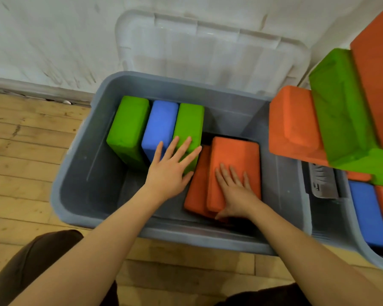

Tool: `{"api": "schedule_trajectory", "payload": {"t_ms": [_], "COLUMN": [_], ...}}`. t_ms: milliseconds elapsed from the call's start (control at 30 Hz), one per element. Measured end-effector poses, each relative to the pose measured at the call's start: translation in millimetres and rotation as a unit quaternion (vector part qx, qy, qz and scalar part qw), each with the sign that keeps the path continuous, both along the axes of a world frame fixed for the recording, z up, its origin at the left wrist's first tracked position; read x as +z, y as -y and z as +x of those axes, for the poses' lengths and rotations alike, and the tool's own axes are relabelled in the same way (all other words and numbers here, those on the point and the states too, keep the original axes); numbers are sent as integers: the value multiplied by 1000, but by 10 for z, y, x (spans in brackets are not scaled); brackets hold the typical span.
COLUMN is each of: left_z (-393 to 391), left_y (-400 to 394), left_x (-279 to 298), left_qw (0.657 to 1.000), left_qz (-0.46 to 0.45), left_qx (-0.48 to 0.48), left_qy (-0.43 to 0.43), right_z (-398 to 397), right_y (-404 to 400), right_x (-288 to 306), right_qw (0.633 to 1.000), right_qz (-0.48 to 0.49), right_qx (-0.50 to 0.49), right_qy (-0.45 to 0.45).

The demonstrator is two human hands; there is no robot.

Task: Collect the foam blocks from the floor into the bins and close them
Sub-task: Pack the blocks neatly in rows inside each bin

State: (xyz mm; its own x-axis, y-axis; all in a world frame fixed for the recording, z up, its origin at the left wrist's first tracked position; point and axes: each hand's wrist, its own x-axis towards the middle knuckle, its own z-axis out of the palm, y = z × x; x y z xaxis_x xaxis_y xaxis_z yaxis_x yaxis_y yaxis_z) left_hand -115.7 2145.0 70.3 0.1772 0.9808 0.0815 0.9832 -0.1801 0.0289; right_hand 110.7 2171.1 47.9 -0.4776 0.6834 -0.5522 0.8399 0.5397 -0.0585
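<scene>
Landmark = the grey bin [80, 191], lid [208, 54] swung open & leaning back vs the wall [42, 36] behind it.

Inside the bin, toward its back-left: 3 foam blocks on edge in a row, green block [128, 127], blue block [159, 124], second green block [189, 124], sides touching. Toward its front-right: two orange blocks [234, 164] leaning, top one overlapping the lower.

Left hand [170, 171]: fingers spread, flat vs the near end of the second green block & blue block, pressing not gripping. Right hand [234, 191]: fingers straight, palm down on the top orange block; thumb seems to hook its near edge, can't tell for sure.

Right of the bin: a second bin [358, 246], already overfull w/ a loose pile of blocks [341, 111] rising above its rim.

Judgement: packing step, tidying blocks so the lid can drop.

Risks:
- upright row only braced by the left hand; lift it off & the end green block prob tips into the gap
- orange pair sits skewed; if left slanted, a corner may stick above the rim & block the lid
- pile on the second bin looks unsteady; an elbow bump could spill it onto the wood floor [20, 151]
- that bin won't close as stacked
</scene>
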Motion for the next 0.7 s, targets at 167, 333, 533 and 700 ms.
{"api": "schedule_trajectory", "payload": {"t_ms": [167,333,533,700], "left_z": [75,21,182,288], "left_y": [-58,-5,-124,-254], "left_x": [120,169,240,237], "left_qw": [998,994,994,990], "left_qz": [-42,-65,-25,-1], "left_qx": [-2,-9,-106,-144], "left_qy": [46,83,8,-9], "right_z": [-32,-53,26,76], "right_y": [-70,-75,-106,-56], "right_x": [206,458,592,569], "right_qw": [999,983,922,892], "right_qz": [14,93,171,241], "right_qx": [-7,-47,-132,-166], "right_qy": [-35,-151,-320,-346]}}
